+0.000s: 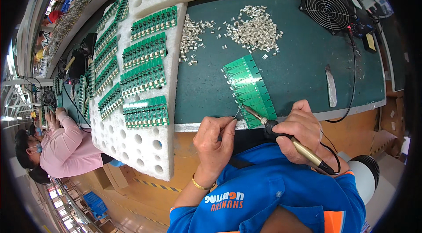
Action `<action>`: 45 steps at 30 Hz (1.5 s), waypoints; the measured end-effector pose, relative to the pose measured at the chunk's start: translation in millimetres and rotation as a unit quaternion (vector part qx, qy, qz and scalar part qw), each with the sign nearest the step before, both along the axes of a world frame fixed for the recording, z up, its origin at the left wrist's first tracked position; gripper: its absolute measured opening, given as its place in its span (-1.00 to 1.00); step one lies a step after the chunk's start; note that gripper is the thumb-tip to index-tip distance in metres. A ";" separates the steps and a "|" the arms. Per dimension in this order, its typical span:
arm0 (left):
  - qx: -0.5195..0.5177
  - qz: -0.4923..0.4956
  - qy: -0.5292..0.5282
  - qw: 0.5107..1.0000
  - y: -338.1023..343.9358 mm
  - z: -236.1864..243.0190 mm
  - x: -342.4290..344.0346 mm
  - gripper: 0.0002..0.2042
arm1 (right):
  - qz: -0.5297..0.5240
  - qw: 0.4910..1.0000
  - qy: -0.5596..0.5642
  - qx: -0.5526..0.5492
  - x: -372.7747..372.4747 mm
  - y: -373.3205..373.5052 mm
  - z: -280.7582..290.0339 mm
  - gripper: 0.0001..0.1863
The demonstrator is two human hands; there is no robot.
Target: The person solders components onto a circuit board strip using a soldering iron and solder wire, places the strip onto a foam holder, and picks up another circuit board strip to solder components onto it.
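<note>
A soldering iron point(307, 152) with a gold-coloured handle is gripped in my right hand point(300, 130), its tip pointing up and left onto the lower-left edge of a green circuit board point(249, 84). This board lies bare side up near the bench's front edge, with small pins along its left side. My left hand point(212, 141) pinches a thin solder wire point(238, 112), whose end comes close to the iron's tip. Whether wire and tip touch is too small to tell. Beyond the board lie two heaps of small white connectors point(257, 31).
White foam trays point(176, 75) on the left and at the back hold rows of green circuit boards point(145, 72). A black fan point(327, 7) stands back right, beside cables. A metal strip point(330, 86) lies at right. Far left sits a co-worker in pink point(66, 147).
</note>
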State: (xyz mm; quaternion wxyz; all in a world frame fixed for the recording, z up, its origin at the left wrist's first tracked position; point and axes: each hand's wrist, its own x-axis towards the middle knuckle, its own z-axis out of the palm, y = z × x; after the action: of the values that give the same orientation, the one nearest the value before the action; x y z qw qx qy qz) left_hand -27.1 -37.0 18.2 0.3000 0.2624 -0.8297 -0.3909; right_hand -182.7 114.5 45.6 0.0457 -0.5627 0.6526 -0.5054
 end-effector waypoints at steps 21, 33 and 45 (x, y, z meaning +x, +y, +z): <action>-0.028 -0.016 -0.023 0.999 0.9 1.5 -3.8 -0.91 | 0.003 1.000 0.017 0.009 0.4 -1.9 2.7 -0.79; -0.041 -0.008 0.009 0.999 0.1 -1.7 -6.6 -0.89 | 0.008 1.000 0.016 0.016 1.1 -0.6 3.4 -0.78; -0.030 -0.025 0.006 0.999 -0.9 -2.7 -4.0 -0.89 | 0.009 0.999 0.026 0.019 4.4 1.5 5.0 -0.77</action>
State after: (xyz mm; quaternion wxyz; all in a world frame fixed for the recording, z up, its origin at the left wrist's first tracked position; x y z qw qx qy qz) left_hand -31.2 -37.9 15.5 0.3028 0.2299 -0.8456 -0.3746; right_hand -178.3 116.0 50.5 0.0439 -0.5809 0.6574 -0.4780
